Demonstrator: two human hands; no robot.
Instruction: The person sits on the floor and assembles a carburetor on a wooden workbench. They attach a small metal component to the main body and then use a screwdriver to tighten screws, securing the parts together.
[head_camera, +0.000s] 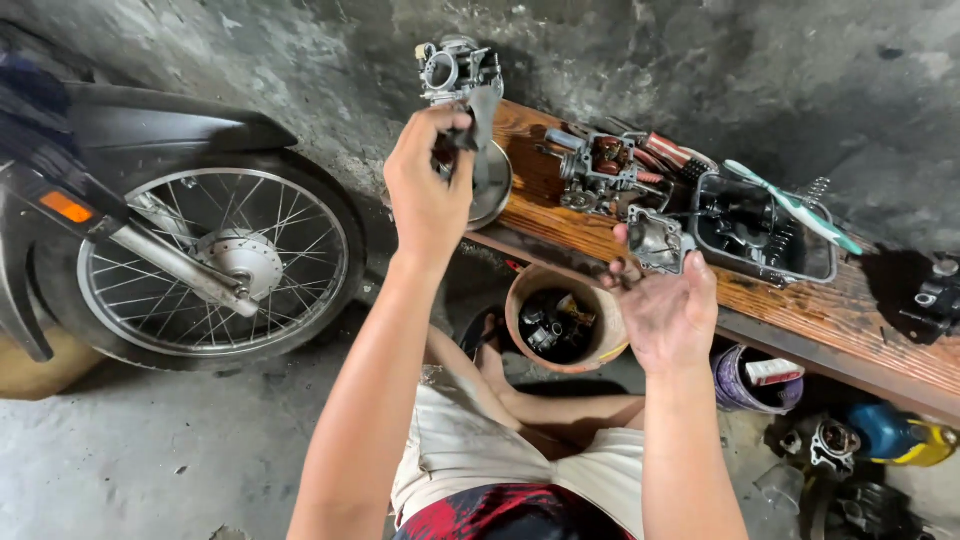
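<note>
Here, the left hand is lifting a grey metal carburettor up in front of the rough concrete wall, its fingers closed together around a dark rag or strap hanging beneath the part, so the hand is clamped on that piece rather than on the metal body itself. The right hand is hovering palm-up with fingers loosely apart, its fingertips just touching a small grey metal cover at the edge of the worn wooden tabletop. To handle this well, I would judge that the raised part wants a firmer grip on its body, since it is dangling from a soft hold, and the open hand would do best underneath it as a catch. By count: one carburettor in the air, one disassembled engine block with copper-coloured windings on the tabletop, one black rectangular tray with one pale green brush across it, one shallow steel bowl, one round brown tub of small dark parts on the floor, one purple bucket, and one spoked motorcycle wheel to the left.
</note>
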